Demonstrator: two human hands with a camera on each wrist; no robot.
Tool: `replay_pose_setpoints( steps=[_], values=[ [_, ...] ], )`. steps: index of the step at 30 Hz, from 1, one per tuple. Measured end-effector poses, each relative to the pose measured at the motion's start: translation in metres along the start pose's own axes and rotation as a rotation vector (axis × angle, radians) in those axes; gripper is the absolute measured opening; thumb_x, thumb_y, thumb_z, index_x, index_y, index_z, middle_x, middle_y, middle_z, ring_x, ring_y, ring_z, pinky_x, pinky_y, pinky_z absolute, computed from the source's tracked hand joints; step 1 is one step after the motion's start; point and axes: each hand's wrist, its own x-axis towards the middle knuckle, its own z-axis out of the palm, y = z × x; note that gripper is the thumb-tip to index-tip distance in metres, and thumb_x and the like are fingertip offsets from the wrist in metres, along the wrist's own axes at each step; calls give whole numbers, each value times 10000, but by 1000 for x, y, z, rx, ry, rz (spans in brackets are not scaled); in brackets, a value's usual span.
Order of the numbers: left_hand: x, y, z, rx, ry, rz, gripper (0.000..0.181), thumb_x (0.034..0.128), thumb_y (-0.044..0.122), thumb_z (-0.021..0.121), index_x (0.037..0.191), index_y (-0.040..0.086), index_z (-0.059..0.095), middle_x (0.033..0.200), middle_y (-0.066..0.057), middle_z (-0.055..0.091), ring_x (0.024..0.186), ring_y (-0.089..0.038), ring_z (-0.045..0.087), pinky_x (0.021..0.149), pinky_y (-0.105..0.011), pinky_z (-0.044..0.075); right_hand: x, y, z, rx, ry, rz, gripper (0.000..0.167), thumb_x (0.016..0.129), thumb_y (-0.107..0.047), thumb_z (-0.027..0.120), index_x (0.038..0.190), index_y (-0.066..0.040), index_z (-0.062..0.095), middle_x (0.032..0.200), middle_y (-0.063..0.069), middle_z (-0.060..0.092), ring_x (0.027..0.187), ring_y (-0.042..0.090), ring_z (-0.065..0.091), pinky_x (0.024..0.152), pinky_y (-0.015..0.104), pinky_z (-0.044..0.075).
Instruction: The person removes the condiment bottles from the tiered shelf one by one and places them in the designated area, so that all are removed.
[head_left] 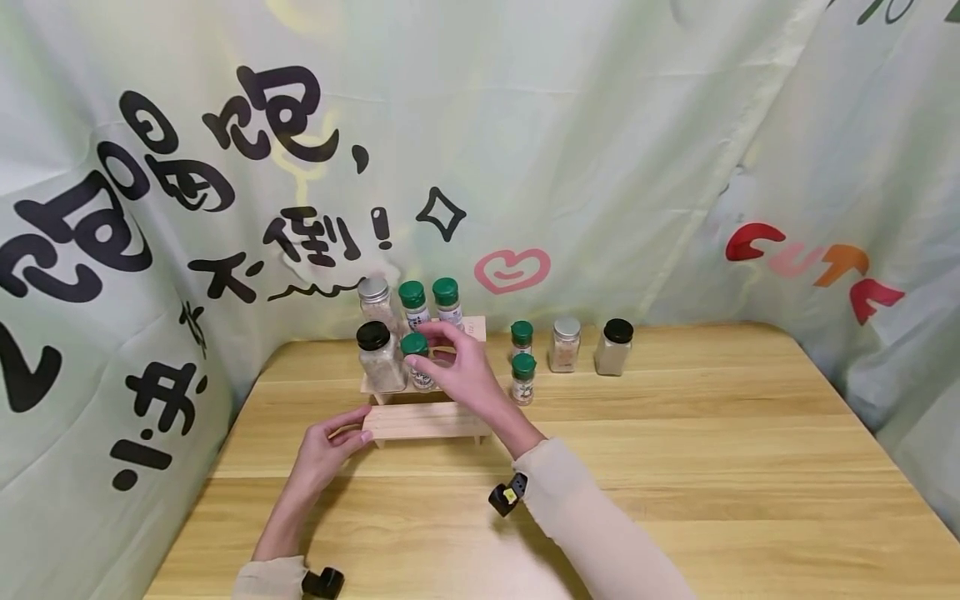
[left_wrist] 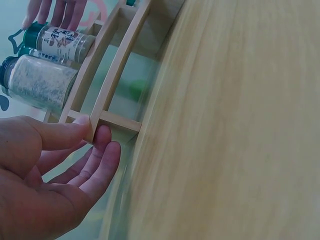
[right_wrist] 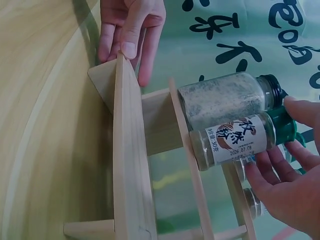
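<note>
A tiered wooden spice rack (head_left: pixel 423 422) stands on the table, its lowest step bare. My left hand (head_left: pixel 324 452) pinches the left end of that step, thumb above and fingers below, as the left wrist view shows. On the middle step is a small spice jar (right_wrist: pixel 235 140) with a green cap and a printed label; my right hand (head_left: pixel 467 377) holds it by the cap between thumb and fingers. Close on its left stands a larger glass jar (head_left: pixel 383 364) with a black lid. The top step bears a silver-lidded jar (head_left: pixel 378 303) and two green-capped jars (head_left: pixel 447 303).
Right of the rack stand two green-capped jars (head_left: pixel 522 385), one behind the other, a silver-lidded jar (head_left: pixel 565 347) and a black-lidded jar (head_left: pixel 614 352). A printed curtain (head_left: pixel 600 167) hangs behind the wooden table (head_left: pixel 712 467).
</note>
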Motion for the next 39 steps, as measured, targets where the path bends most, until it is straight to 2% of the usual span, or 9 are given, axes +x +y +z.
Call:
replay_pose_setpoints(
  steps=[7, 12, 20, 27, 34, 39],
  values=[
    [-4, 4, -2, 29, 9, -13, 460, 960, -15, 699, 1401, -65, 582, 1453, -256, 545, 1210, -332, 624, 887, -210, 566, 2, 2, 5, 17, 5, 9, 442, 906, -104, 804, 1310, -16, 648, 1172, 135, 645, 1121, 263, 633, 1013, 424, 544],
    [-4, 6, -2, 58, 17, -14, 461, 966, 18, 706, 1407, -43, 588, 1457, -247, 545, 1199, -313, 635, 874, -203, 567, 3, 1, 6, 12, 19, 15, 412, 904, -119, 810, 1283, -37, 671, 1155, 136, 649, 1112, 266, 639, 996, 378, 555],
    [-2, 4, -1, 54, 21, -14, 452, 955, -11, 707, 1391, -58, 595, 1450, -250, 551, 1157, -286, 656, 861, -205, 573, 2, 0, 6, -14, 29, 27, 377, 915, -135, 801, 1264, -53, 681, 1125, 94, 649, 1090, 220, 642, 977, 330, 561],
    [-2, 3, -1, 42, 19, -12, 454, 955, -14, 706, 1393, -59, 594, 1440, -251, 559, 1158, -274, 655, 867, -208, 573, -5, -10, -1, -8, 30, 31, 382, 919, -165, 803, 1276, -94, 688, 1120, 65, 655, 1085, 196, 649, 969, 282, 556],
    [-1, 4, 0, 42, 19, -13, 456, 954, -8, 710, 1393, -56, 595, 1443, -251, 557, 1149, -272, 659, 861, -206, 574, -16, -22, -14, 11, 30, 12, 402, 915, -175, 809, 1286, -79, 689, 1124, 94, 659, 1082, 231, 648, 988, 342, 557],
    [0, 3, 0, 49, 12, -13, 462, 955, -1, 712, 1398, -52, 592, 1455, -250, 545, 1113, -211, 674, 855, -212, 577, -25, -28, -26, 10, 42, -12, 399, 914, -149, 806, 1284, -60, 685, 1125, 83, 669, 1070, 225, 649, 977, 342, 563]
  ],
)
